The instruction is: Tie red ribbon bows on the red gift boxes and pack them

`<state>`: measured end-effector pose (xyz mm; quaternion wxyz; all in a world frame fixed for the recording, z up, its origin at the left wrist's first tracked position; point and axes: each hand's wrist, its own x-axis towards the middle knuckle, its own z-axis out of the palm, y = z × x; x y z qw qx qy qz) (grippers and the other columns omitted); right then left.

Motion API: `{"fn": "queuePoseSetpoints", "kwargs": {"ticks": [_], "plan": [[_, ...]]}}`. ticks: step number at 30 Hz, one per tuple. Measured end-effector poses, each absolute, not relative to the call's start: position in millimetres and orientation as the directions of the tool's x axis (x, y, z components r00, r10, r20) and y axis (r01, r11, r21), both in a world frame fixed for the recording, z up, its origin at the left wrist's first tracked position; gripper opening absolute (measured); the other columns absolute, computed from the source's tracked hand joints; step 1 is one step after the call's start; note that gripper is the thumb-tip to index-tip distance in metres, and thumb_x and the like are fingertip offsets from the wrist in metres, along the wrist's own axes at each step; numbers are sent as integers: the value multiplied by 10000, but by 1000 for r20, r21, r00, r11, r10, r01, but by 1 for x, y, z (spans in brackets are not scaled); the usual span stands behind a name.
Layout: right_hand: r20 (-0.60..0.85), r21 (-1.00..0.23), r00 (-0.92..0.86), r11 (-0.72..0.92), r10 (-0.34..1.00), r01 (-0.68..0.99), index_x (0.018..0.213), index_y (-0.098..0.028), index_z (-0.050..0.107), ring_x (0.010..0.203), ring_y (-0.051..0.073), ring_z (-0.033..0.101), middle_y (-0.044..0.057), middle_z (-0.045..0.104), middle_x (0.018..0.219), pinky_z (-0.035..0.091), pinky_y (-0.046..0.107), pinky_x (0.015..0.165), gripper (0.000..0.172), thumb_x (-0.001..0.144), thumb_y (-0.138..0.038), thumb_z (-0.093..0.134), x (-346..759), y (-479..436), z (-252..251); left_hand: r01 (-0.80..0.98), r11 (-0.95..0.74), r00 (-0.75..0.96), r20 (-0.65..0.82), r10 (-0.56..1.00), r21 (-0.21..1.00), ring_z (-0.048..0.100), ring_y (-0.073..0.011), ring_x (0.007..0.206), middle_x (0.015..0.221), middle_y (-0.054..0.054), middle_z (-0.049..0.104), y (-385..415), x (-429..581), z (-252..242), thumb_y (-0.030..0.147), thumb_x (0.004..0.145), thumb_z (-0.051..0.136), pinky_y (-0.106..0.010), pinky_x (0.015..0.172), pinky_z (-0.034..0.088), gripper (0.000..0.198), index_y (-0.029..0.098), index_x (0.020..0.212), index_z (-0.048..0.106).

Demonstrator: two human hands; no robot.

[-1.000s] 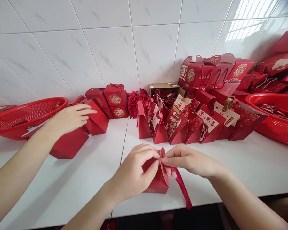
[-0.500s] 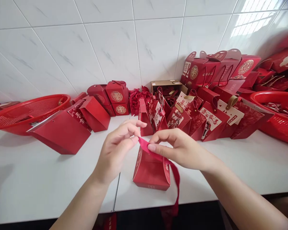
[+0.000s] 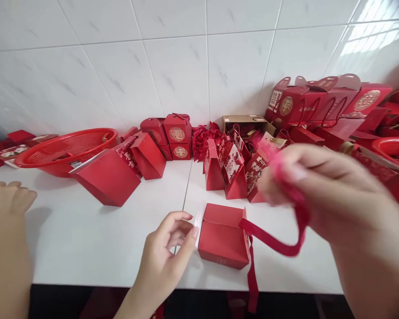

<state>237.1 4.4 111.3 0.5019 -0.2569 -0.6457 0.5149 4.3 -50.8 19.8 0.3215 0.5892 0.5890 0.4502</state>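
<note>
A small red gift box [image 3: 223,241] lies on the white table in front of me. Its left side flap stands out, showing a white inner face. My left hand [image 3: 168,250] is beside that flap, its thumb at the edge and its fingers curved but apart. My right hand [image 3: 335,199], smeared by motion, is raised to the right of the box and pinches a dark pink ribbon [image 3: 275,246]. From there the ribbon loops down to the box's right side. A loose ribbon tail [image 3: 252,283] hangs over the table's front edge.
Another person's hand [image 3: 11,199] is at the far left. Behind stand red bags [image 3: 108,177], stacked boxes [image 3: 177,135], a cardboard carton [image 3: 244,118] and several handled boxes [image 3: 302,104]. Red plastic baskets [image 3: 66,155] sit left and right. A tiled wall [image 3: 173,66] closes the back.
My right hand has pulled the ribbon up and right, away from the box. My left hand has let go of the ribbon and moved down beside the box's flap. Another person's hand has come into view.
</note>
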Motion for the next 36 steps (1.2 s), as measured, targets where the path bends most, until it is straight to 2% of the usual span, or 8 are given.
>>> {"fn": "queuePoseSetpoints", "kwargs": {"ticks": [4,6,9,15,25,29,32,36], "plan": [[84,-945,-542,239,836,222,753,-208,644,767,167,564,30,628,836,433,280,662,209,875,-365,578,207,13,74,241,-75,-115,105,988,968,634,-151,661,752,-1,657,-50,5,14,407,869,573,-261,642,528,247,216,1012,509],[13,-913,-577,246,817,326,768,-213,638,832,181,571,29,635,897,443,299,740,219,888,-363,534,196,17,60,199,-57,-123,82,989,978,634,-157,652,746,-2,662,-51,4,12,407,865,579,-269,639,521,267,217,1033,495],[-68,-878,-598,238,798,417,777,-205,619,800,172,561,23,615,859,447,301,733,244,903,-368,488,188,19,54,171,-23,-162,51,986,985,625,-158,658,729,6,654,-53,6,13,406,850,600,-258,629,496,277,224,1030,495],[-32,-863,-656,310,754,399,877,-219,619,851,171,572,13,616,879,448,292,756,226,927,-364,453,189,20,57,175,-14,-174,45,984,984,593,-146,635,715,11,637,-55,9,16,409,836,610,-255,634,482,282,235,1028,500],[-12,-807,-642,372,767,459,779,-209,572,765,157,556,13,593,818,431,282,689,209,923,-294,446,184,19,54,211,-15,-97,36,995,977,607,-160,677,736,6,625,-57,4,13,426,862,583,-262,653,488,300,249,1071,460],[14,-795,-640,397,768,459,676,-198,500,653,126,506,-8,558,718,401,255,607,245,909,-252,444,179,21,55,202,-23,-90,42,995,979,583,-155,646,665,22,595,-52,1,13,479,866,561,-256,629,472,297,238,998,448],[34,-797,-651,414,758,440,680,-196,512,650,120,515,-13,571,704,400,249,608,229,899,-219,446,176,23,55,107,42,-5,-42,999,993,584,-169,644,648,9,586,-41,2,16,553,893,454,-274,614,477,341,218,950,472],[64,-783,-660,448,748,431,710,-196,562,671,131,546,-2,598,718,428,257,625,233,908,-242,449,176,22,56,130,25,140,-43,989,991,527,-134,593,593,18,513,-25,0,25,490,889,489,-239,583,419,343,183,739,522]]}}
